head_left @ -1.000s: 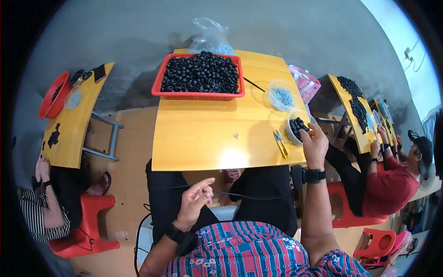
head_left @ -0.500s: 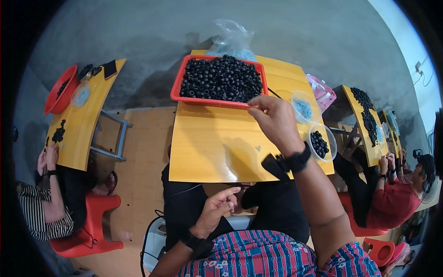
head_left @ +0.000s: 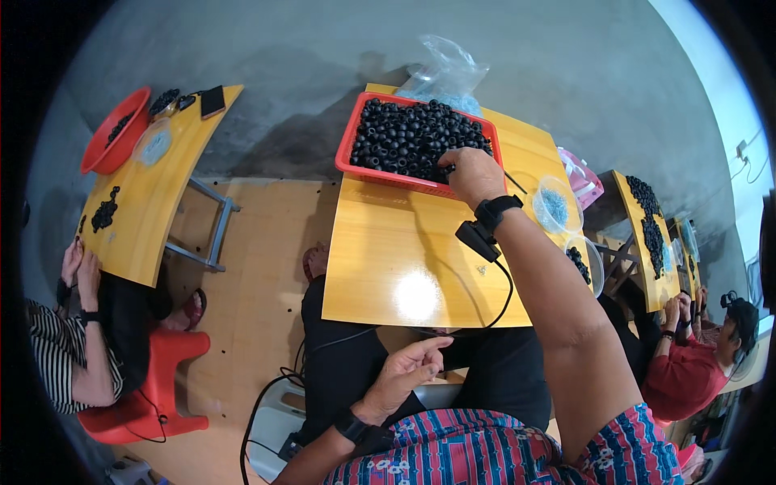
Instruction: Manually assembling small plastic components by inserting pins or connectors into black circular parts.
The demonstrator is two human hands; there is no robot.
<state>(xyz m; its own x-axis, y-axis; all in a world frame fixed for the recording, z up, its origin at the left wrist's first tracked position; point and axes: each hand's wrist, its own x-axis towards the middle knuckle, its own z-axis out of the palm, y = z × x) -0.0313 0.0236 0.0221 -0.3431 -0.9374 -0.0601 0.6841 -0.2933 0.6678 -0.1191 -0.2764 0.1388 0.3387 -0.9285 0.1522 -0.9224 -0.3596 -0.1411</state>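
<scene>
- Beads (head_left: 404,133), black and holed, heap up in the red basket (head_left: 396,179) at the far side of the table (head_left: 376,259).
- Picking from that heap looks to be the step in hand: the right hand (head_left: 473,174) is at the basket's near right part, thumb and forefinger bent close together. I cannot tell from here whether a bead is pinched there.
- What the next move calls for, I'd judge, is a light fingertip pinch and a lift clear of the rim.
- Over the lap hangs the left hand (head_left: 404,373), forefinger out, other fingers loosely curled; I see nothing in it.
- Yellow and glossy, the tabletop carries a glare spot, a tub (head_left: 575,213) of blue bits and a second tub (head_left: 594,271) with black beads, both by the right edge. A clear bag (head_left: 450,66) slumps behind the basket.
- Grey wall (head_left: 267,89) beyond; a person in stripes (head_left: 52,347) sits to the left, another in red (head_left: 687,372) to the right.
</scene>
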